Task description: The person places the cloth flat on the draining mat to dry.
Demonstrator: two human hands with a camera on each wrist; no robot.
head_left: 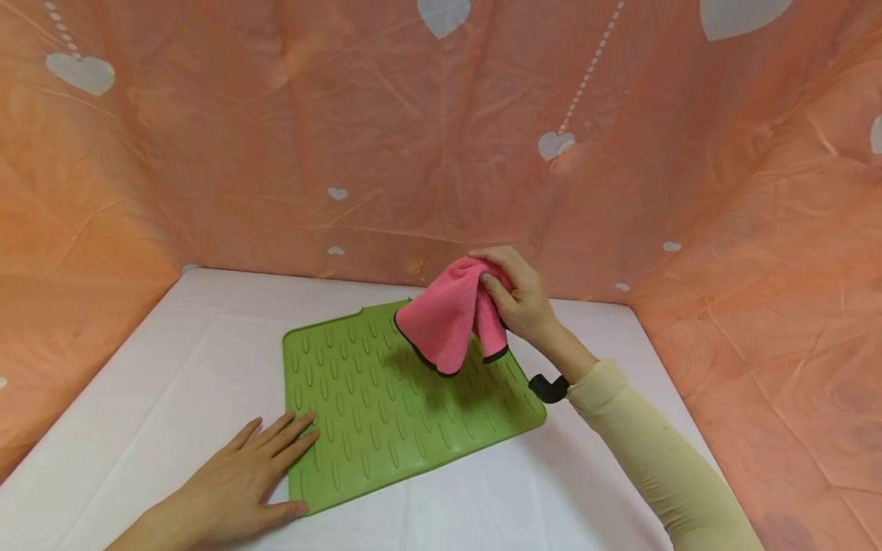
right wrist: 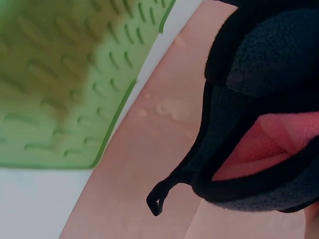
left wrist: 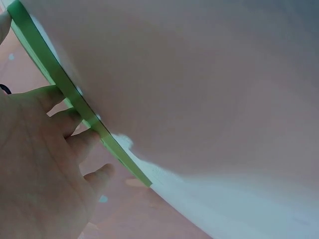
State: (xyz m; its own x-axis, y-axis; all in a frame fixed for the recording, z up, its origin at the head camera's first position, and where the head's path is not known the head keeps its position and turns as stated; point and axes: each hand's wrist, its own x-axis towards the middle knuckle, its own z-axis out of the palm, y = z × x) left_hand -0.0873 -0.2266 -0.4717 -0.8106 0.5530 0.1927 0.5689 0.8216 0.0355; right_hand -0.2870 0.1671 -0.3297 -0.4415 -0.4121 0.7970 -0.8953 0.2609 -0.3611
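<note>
Head view: a pink cloth (head_left: 441, 321) hangs over the green mat (head_left: 351, 428) toward its one o'clock, gripped at two o'clock by the right hand's (head_left: 520, 295) curled fingers. At the mat's eight o'clock edge, the left hand (head_left: 241, 474) touches it, fingers straight and spread. Beneath lies the white bench (head_left: 172, 367).

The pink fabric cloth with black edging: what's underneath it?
Below the raised pink cloth is a green, ridged, roughly rectangular mat, shadowed there, on a white surface. In the head view, the cloth hides part of the mat's far side, so that patch cannot be seen there.
</note>
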